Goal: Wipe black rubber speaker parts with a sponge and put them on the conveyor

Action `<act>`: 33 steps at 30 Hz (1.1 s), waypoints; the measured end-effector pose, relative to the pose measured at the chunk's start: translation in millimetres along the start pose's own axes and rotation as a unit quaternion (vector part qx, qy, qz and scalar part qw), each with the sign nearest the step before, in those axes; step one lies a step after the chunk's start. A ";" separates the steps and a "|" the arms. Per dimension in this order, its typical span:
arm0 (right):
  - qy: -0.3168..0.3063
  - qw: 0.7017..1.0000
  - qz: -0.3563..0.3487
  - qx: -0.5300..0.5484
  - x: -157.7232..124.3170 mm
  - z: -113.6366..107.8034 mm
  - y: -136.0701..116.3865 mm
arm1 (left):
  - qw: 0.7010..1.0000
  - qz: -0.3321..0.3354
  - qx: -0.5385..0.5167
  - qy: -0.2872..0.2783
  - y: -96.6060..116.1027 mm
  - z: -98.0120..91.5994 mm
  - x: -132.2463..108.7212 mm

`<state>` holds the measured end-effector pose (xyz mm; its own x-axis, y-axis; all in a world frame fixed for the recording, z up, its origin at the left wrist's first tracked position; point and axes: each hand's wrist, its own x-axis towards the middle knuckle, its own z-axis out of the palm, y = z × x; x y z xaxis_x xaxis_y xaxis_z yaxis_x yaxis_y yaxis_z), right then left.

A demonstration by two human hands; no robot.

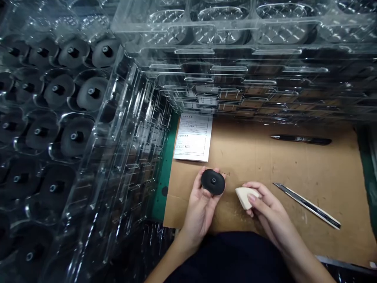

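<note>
Between the fingers of my left hand is a black oval part, its flat face turned up and a small metal-tipped stub at its middle. My right hand grips a cream-white wedge, perhaps a sponge, with the thumb on top and fingers beneath. A gap separates the wedge from the black part. Both hands are over a brown cardboard sheet. A utility knife with its blade tip showing lies to the right of my right hand.
Clear plastic trays at left hold several similar black parts. More stacked clear trays rise along the back. Printed paper slips lie near the sheet's left edge, and a black pen rests at the back right.
</note>
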<state>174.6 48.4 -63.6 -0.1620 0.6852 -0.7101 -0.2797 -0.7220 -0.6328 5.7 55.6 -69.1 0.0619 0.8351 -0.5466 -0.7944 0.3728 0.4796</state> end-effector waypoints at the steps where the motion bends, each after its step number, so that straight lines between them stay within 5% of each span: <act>1: -0.009 1.000 0.011 0.025 0.2 1.9 -2.0 | 1.000 0.001 0.000 -0.001 -1.9 -0.8 0.4; 3: -0.025 0.999 0.011 0.030 1.3 4.2 -4.2 | 1.000 0.006 0.002 -0.002 -5.3 -2.1 1.5; 8: 0.002 0.980 -0.116 -0.161 13.4 10.3 -11.0 | 1.000 0.017 0.008 -0.004 -9.7 -4.4 3.6; 12: 0.040 0.917 -0.231 -0.323 17.8 26.5 -22.4 | 1.000 0.015 0.023 0.011 -10.1 -5.3 3.6; 16: -0.022 0.857 -0.270 -0.438 16.6 36.2 -29.5 | 0.999 0.005 0.030 0.012 -10.2 -5.7 3.8; 18: -0.004 0.830 -0.284 -0.481 17.2 36.1 -29.8 | 0.999 0.013 0.036 0.020 -10.0 -6.0 4.2; 33: -0.002 0.834 -0.300 -0.463 17.1 33.3 -25.4 | 0.999 -0.004 0.044 0.006 -8.7 -6.6 7.9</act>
<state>147.5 81.7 -49.4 -0.2588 0.9492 -0.1793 0.5390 -0.0121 -0.8422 9.1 56.3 -82.2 0.0602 0.8267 -0.5594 -0.7370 0.4147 0.5336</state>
